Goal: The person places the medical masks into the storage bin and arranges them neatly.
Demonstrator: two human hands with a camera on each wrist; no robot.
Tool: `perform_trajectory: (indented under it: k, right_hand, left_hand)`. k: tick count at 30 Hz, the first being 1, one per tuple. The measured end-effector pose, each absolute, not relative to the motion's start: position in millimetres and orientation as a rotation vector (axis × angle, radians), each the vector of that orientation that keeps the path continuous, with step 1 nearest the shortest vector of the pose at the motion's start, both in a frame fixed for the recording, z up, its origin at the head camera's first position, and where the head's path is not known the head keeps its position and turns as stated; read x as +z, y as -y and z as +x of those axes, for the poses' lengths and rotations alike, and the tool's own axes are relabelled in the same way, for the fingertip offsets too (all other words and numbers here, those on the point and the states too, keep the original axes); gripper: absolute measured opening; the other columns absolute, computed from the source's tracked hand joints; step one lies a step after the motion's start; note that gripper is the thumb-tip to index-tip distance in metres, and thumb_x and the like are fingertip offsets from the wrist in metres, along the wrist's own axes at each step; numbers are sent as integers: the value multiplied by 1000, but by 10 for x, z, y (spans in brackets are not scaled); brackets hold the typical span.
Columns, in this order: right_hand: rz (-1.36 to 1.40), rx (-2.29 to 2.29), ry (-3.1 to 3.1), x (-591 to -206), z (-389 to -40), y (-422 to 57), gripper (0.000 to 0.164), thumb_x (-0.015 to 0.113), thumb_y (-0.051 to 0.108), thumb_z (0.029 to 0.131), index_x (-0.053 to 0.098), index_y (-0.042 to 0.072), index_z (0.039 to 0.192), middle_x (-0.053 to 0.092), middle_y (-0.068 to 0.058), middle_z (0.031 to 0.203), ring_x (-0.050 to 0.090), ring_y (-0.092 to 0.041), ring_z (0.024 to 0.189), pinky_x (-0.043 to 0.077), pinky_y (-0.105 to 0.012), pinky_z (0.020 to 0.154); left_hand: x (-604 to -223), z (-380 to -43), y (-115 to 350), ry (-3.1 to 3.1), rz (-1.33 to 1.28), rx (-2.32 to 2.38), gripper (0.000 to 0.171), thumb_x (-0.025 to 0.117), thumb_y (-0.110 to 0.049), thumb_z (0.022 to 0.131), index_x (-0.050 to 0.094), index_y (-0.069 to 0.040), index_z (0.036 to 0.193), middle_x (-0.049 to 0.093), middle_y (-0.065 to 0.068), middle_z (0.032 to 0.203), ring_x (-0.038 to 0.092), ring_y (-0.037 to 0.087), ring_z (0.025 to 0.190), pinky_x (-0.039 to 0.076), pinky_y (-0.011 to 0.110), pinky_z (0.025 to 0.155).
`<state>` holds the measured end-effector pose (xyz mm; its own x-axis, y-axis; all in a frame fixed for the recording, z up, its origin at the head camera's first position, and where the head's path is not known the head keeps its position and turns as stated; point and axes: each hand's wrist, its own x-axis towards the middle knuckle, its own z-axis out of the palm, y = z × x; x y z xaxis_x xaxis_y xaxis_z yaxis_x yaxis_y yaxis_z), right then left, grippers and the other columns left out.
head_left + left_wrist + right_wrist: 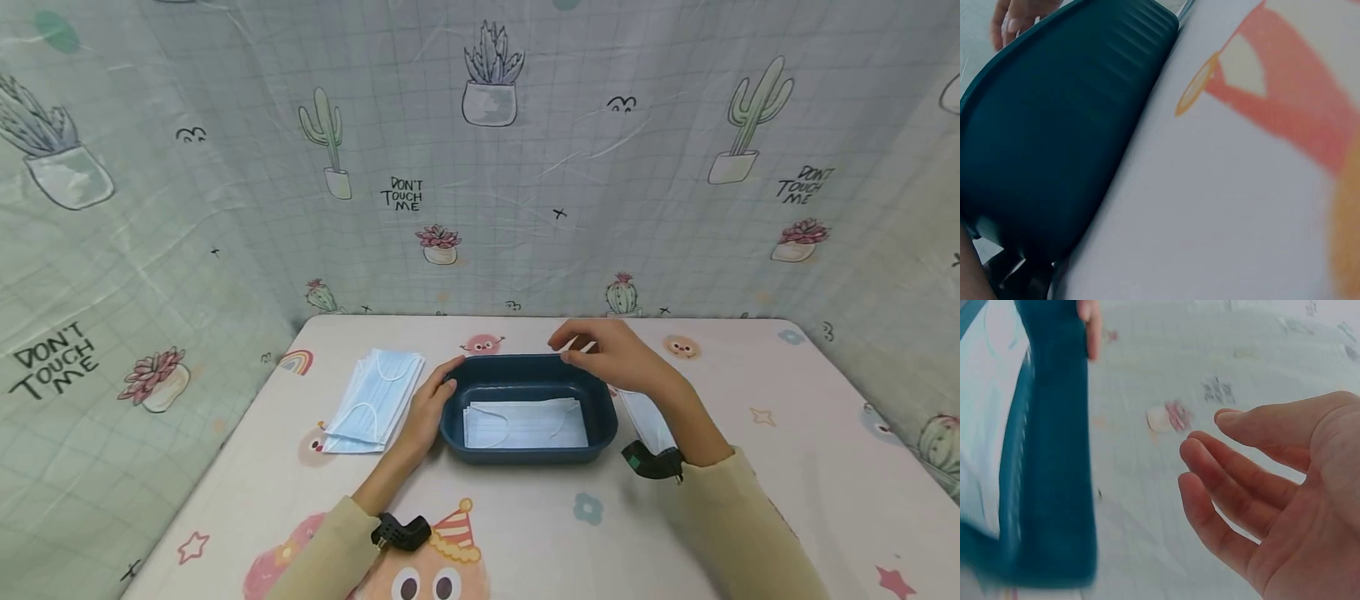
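A dark blue plastic basin (pixel 528 456) stands mid-table, with light-blue disposable face masks (pixel 525 425) lying flat on its bottom. My left hand (pixel 426 408) grips the basin's left end, thumb at the rim and fingers round the far corner. Over the far right corner hovers my right hand (pixel 611 350), its fingers loosely bent. In the right wrist view that right hand (pixel 1260 487) holds nothing and is apart from the basin wall (pixel 1057 456). The left wrist view shows the basin's ribbed outer side (pixel 1066 125) close up.
A fanned stack of face masks (pixel 375 400) lies left of the basin. More masks (pixel 648 421) lie to its right, partly hidden by my right forearm. Behind the printed white tabletop (pixel 525 533) hangs a cactus-print curtain (pixel 480 183).
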<state>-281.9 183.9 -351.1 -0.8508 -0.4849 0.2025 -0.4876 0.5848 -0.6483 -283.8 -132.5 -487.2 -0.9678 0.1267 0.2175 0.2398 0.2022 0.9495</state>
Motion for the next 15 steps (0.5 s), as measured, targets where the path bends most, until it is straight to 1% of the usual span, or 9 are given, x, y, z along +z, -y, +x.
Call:
perform_trajectory:
  k: [5, 7, 9, 12, 15]
  right_hand:
    - [711, 1088, 2808, -3500, -2786, -2226, 22, 62, 8, 100, 71, 10, 120, 74, -10, 117, 71, -24, 102, 60, -35, 85]
    - [655, 1066, 2832, -3529, -2772, -2380, 23, 61, 8, 100, 70, 9, 121, 73, -11, 117, 71, -25, 101, 59, -29, 80]
    - [610, 1053, 2862, -3581, -2767, -2530, 24, 62, 10, 99, 69, 8, 122, 72, -14, 119, 71, -27, 102, 58, -26, 78]
    - [553, 1050, 2920, -3696, -2791, -2739, 26, 64, 12, 99, 67, 6, 125, 71, -18, 121, 70, -27, 101, 59, -23, 75]
    - [520, 1072, 2965, -3817, -2846, -2927, 30, 66, 11, 98, 65, 2, 127, 69, -22, 120, 70, -25, 99, 61, -25, 74]
  left_hand:
    - [-4873, -2838, 1339, 2356, -358, -1894, 43, 44, -19, 108, 54, -20, 150, 51, 2, 158, 36, 23, 155, 22, 49, 130]
    - [-4879, -2837, 1340, 2353, -364, -1897, 43, 45, -20, 108, 54, -20, 150, 51, 2, 158, 36, 24, 155, 21, 50, 130]
    - [-4884, -2839, 1337, 2354, -363, -1903, 43, 45, -20, 108, 54, -21, 150, 51, 2, 158, 36, 24, 155, 21, 50, 130]
    - [-4882, -2842, 1326, 2352, -364, -1906, 43, 45, -20, 108, 54, -21, 150, 51, 2, 158, 36, 24, 155, 21, 49, 130]
    - [-4872, -2844, 1310, 2348, -375, -1905, 43, 45, -20, 108, 53, -19, 151, 50, 3, 159, 35, 25, 155, 21, 50, 130]
